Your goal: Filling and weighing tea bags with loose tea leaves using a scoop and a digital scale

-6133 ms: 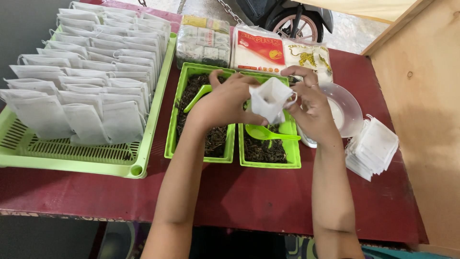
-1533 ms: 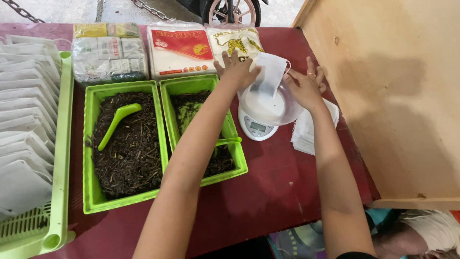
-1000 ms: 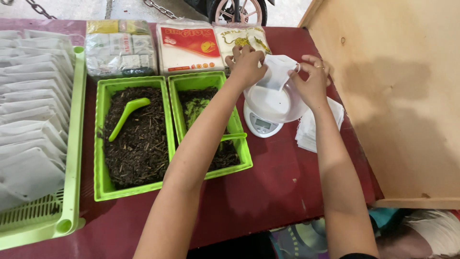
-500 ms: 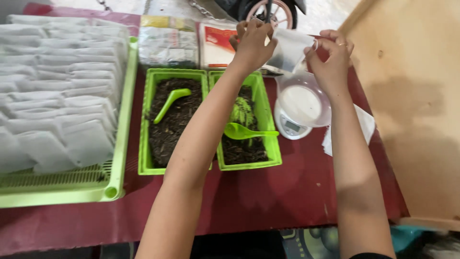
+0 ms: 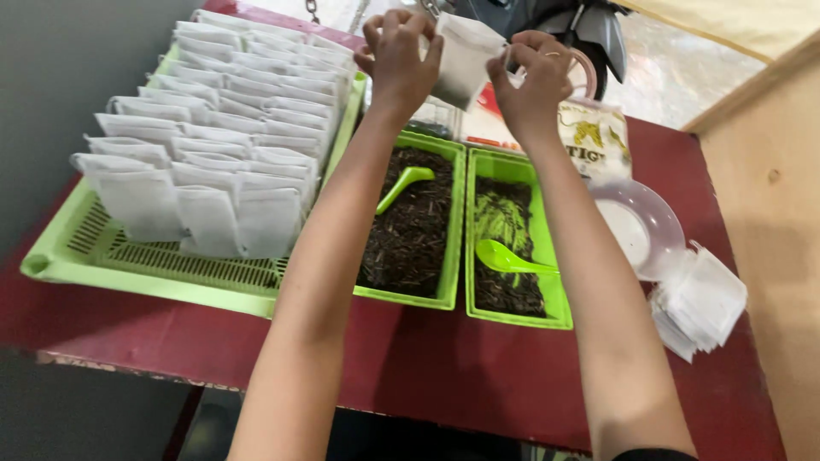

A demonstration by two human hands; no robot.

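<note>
Sachet [image 5: 461,60]: pinched between left hand [image 5: 397,55] and right hand [image 5: 530,81], raised above bins [image 5: 453,230]. Filled sachets [image 5: 205,145]: many, racked in tray [image 5: 60,265]. Empties [image 5: 700,303]: stack remaining.

We find the small white paper sachet [image 5: 464,60] cut by the top edge; the clear round plastic bowl [image 5: 651,224] is blurred.
</note>
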